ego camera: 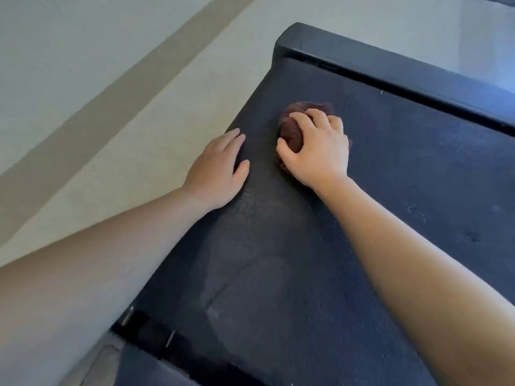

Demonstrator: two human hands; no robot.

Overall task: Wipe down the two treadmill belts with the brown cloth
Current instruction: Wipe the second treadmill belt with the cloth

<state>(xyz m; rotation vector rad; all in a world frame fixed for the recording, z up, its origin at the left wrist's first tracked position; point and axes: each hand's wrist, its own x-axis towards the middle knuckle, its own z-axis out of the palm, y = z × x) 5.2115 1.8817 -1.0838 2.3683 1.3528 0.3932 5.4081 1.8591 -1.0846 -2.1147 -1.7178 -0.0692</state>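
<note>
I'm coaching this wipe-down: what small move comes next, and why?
Probably draw the brown cloth back toward the body: the right hand grips it bunched near the far end of the belt, while dusty streaks lie nearer, beside the flat left hand.

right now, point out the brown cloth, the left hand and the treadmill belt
brown cloth (291,132): head view, exposed bunch
left hand (216,168): head view, its back
treadmill belt (278,274): head view, bare dusty patch

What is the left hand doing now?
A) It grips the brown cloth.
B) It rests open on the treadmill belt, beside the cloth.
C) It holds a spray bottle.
B: the left hand lies with straight fingers on the treadmill belt, and it is the right hand that grips the bunched brown cloth.
</note>
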